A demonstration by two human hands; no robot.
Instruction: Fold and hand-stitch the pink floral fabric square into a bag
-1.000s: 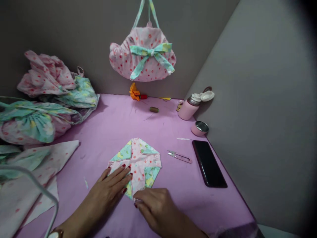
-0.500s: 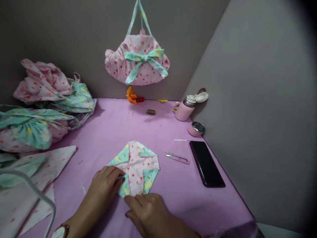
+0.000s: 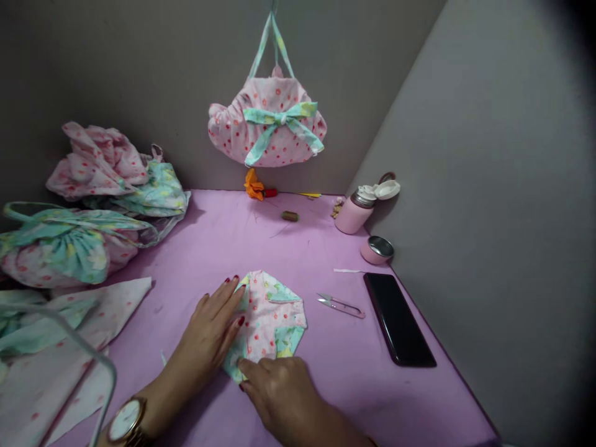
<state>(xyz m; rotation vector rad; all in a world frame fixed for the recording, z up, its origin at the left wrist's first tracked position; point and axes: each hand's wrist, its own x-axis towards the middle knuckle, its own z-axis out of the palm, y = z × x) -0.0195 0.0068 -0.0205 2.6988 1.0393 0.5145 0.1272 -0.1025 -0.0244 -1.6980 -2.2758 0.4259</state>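
A folded fabric piece [image 3: 263,320], pink with red dots and mint floral corners, lies on the purple tabletop. My left hand [image 3: 214,326], with a watch [image 3: 125,420] on the wrist, rests flat along its left side, fingers stretched out. At the near edge, my right hand [image 3: 279,385] has its fingers curled and pinches the lower left corner of the piece. That corner is partly hidden by the fingers. Thread snips [image 3: 342,305] with a pink handle lie to the right of the fabric.
Beyond the snips lie a black phone [image 3: 399,320], a pink cup [image 3: 377,249] and an open pink flask [image 3: 354,213]. A thread spool [image 3: 289,216] is at the back, under a hanging fabric bag [image 3: 270,124]. Fabric bundles [image 3: 74,242] and loose cloth [image 3: 93,335] fill the left side.
My left hand has moved up the fabric's left side and its fingers have straightened flat. My right hand stays at the near edge. The whole view has shifted slightly.
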